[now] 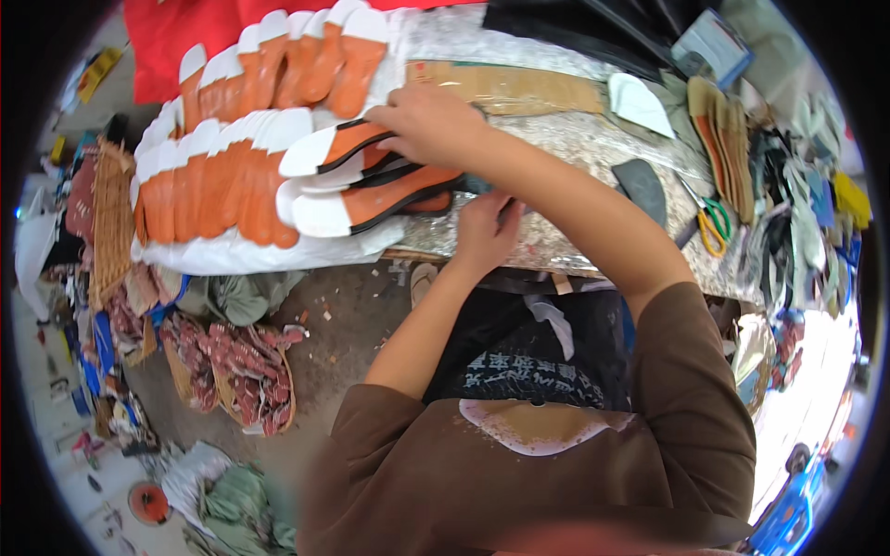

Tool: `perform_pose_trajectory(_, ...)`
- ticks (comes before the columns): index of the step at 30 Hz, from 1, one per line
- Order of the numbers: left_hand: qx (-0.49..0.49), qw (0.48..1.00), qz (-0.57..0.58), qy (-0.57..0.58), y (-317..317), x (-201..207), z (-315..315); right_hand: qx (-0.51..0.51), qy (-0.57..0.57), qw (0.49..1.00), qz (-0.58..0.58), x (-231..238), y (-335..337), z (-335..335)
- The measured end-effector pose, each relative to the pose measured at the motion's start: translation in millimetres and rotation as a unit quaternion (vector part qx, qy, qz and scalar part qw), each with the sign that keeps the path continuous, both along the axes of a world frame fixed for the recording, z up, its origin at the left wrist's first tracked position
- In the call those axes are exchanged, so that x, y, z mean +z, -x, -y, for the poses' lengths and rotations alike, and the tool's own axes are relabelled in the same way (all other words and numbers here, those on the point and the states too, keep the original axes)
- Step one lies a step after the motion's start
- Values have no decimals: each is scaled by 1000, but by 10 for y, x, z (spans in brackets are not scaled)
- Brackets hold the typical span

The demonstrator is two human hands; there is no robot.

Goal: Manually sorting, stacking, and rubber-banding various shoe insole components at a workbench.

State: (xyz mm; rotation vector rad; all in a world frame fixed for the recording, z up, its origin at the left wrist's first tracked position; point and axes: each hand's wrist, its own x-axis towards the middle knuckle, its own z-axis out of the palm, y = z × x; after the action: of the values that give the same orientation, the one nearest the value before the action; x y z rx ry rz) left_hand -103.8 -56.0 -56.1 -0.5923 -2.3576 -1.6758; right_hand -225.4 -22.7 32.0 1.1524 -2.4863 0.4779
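Left hand (489, 225) is right of the sole pile (399, 199), by the near edge of the tabletop (567, 232), its hold unclear. Right hand's (434, 125) fingers pinch the pile's upper sole (345, 141); handling it seems the step, calling for steady grip. Packed soles (215, 193) crowd the pile's left; rightward looks roomier.

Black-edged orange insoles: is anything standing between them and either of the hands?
Nothing visible blocks the right hand: it holds the farther black-edged insole. For the left hand, a dark grey patch shows between it and the orange end of the nearer black-edged insole; I cannot tell what it is.
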Motion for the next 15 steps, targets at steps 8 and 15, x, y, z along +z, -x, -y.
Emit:
perform_pose_trajectory(8,60,936,-184,292,264,517,560,25,-28,998,44,141,3,-277)
perform_pose_trajectory(15,118,919,-166,338,395,274,710,2,-125,990,-66,516,180,-241)
